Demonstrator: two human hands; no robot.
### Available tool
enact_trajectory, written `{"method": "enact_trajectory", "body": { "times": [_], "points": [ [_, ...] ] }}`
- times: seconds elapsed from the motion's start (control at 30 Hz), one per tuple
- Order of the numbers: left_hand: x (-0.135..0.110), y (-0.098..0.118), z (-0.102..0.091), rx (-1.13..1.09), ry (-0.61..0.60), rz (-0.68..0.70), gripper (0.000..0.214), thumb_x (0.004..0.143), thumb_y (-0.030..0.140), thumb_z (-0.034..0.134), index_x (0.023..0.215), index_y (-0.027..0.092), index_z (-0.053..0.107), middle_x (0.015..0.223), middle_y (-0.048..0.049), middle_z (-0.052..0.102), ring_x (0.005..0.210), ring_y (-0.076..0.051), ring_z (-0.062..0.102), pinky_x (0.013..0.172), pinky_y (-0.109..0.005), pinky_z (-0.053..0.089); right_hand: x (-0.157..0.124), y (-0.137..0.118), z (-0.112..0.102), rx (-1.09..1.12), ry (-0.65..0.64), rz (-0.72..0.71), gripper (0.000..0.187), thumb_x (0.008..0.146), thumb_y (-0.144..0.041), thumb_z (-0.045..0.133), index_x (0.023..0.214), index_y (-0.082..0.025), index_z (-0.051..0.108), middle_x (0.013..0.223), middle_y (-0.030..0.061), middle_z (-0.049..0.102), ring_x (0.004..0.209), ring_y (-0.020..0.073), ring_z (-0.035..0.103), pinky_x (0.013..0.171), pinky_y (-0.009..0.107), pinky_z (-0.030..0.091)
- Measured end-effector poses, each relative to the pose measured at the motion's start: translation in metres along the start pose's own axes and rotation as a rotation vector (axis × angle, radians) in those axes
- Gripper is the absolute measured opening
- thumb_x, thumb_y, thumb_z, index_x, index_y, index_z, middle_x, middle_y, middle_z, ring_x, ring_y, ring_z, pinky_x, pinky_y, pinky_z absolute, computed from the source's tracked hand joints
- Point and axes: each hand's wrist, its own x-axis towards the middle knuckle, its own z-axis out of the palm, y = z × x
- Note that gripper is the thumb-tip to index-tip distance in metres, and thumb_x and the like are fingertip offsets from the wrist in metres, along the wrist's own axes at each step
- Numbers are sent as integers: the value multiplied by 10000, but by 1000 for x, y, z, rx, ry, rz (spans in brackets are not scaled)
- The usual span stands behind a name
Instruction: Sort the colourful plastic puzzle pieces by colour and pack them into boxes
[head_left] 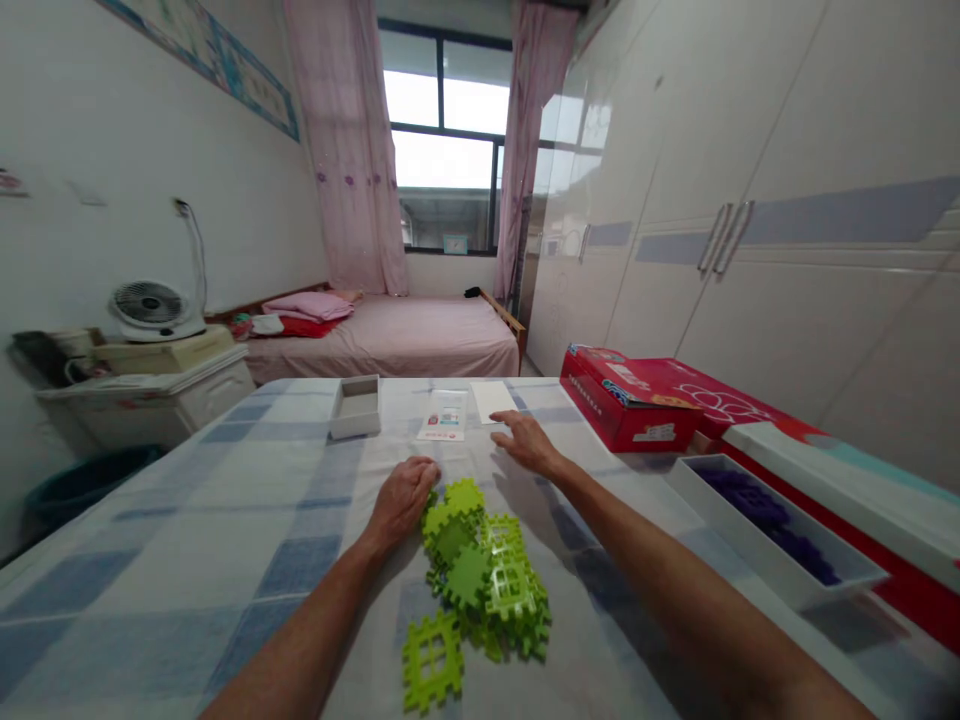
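Tabletop: A person works with both bare hands at a checked cloth (187, 510) on a table, with a pink-covered bed (435, 335) and a window (450, 160) beyond.
Green pieces: Toothed lime-green pieces (469, 575) lie in a loose heap between the forearms, one windowed square piece (433, 662) at its near left edge.
Left hand: The left hand (405, 497) rests on the cloth at the heap's upper left, fingers curled close together; whether they pinch a green piece cannot be told.
Right hand: The right hand (529, 443) reaches beyond the heap, fingers spread, thumb apart from the index finger, nothing between them.
White card: A blank white card (489, 398) lies flat at the right fingertips; contact is unclear.
Nearby: A printed card (444, 415) and a small grey-white box (355, 424) sit to the left; a red box (630, 420) and a white tray (832, 592) of purple pieces (765, 515) stand at right.
Step in hand: Apparently a reach to the card, the heap unsorted.
Next move: Lifting the card would call for a fingertip under its edge.
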Motion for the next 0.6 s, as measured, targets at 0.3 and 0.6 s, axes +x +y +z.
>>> {"method": "enact_trajectory", "body": {
  "times": [0.3, 0.6],
  "points": [
    [-1, -2, 4, 6, 7, -3, 425, 932, 328, 285, 871, 176, 677, 1015, -91, 675, 970, -210, 584, 912, -347, 429, 72, -36, 40, -157, 56, 391, 485, 851, -332, 533, 1270, -89, 506, 1373, 238, 436, 1318, 369, 316, 1023, 552, 250],
    [0, -1, 5, 6, 24, -1, 395, 925, 301, 321, 807, 177, 677, 999, -111, 674, 944, -221, 582, 904, -377, 432, 83, 7, 43, -128, 82, 649, 631, 733, -419, 655, 1215, -32, 530, 1257, 277, 513, 1217, 379, 450, 989, 523, 328]
  ]
}}
